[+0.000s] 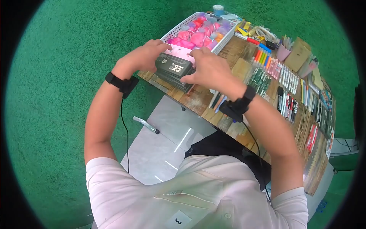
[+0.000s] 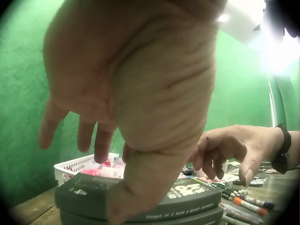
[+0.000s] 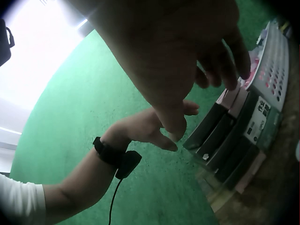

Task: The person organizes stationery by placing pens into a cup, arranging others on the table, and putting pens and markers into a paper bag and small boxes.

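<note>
A stack of dark grey boxes with white lettering sits at the table's end, and a pink box lies at its far side. My left hand is over the stack's left side. In the left wrist view its fingers hang spread while the thumb overlaps the top box. Over the right side is my right hand, its fingers loosely bent above the pink box and its thumb beside the dark boxes. From the right wrist, the right thumb shows apart from the stack.
A white perforated basket of pink wrapped bundles stands just behind the stack. Rows of markers and pens cover the wooden table to the right. Farther back are a pink cup and a brown box.
</note>
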`<state>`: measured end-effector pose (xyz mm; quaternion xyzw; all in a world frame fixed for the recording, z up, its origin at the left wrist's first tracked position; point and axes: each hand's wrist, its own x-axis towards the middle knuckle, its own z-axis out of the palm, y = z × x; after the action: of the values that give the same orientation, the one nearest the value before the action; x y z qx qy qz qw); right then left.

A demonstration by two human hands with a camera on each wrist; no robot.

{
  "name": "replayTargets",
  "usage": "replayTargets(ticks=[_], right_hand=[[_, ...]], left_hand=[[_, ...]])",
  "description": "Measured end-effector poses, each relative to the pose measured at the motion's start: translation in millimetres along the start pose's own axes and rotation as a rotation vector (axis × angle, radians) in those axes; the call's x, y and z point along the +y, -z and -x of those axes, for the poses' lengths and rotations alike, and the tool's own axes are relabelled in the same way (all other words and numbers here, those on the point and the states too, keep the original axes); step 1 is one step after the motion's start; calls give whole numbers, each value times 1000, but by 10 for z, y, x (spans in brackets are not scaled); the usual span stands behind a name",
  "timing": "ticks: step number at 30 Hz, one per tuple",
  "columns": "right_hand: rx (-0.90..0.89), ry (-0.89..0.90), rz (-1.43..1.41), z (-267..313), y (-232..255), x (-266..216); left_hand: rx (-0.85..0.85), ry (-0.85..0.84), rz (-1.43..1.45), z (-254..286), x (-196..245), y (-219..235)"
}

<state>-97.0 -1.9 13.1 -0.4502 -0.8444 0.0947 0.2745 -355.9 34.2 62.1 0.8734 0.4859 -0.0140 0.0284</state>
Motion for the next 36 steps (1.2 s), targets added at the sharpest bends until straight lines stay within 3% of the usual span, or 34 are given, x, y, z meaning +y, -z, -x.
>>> replayTargets(ticks=[6,10,12,15,17,19,22,24,26,28,29,32,34,36], right_hand=[[-147,-137,89,-180,-144,-203],[-46,-112,101,-197,-288,-167],[9,-19,-24,-156,-233,-151],[47,-15,-140,-71,-46,-224],[73,-19,-151,63,207,-149],[192,145,-256,266,526,-78],[185,89,-447,710,1165,238],[209,-20,-725,1052,1478,566],[364,8,-890,1433,1707,873],[434,-31,-870,1854,1936,1100],[492,-70,-863,2049,2028,1198],[565,-131,-708,2582,2097,1531],[588,-178,-679,2827,2138,1548],[566,-210,-576,2998,2151,1606]], left_hand=[[47,-81,51,24,-148,-233],[101,-139,82,8,-210,-264],[165,-204,46,-7,-245,-291],[112,-167,48,152,-26,-26],[112,-196,64,231,284,208],[149,-140,201,265,643,376],[266,-71,417,132,1386,401],[313,-182,596,-125,1862,247],[282,-279,769,-431,2431,44],[178,-359,1030,-810,3006,-269],[279,-443,1075,-951,3340,-429],[163,-467,1127,-1273,4115,-699],[118,-545,1463,-1423,4444,-926],[-20,-523,1523,-1513,4560,-1001]])
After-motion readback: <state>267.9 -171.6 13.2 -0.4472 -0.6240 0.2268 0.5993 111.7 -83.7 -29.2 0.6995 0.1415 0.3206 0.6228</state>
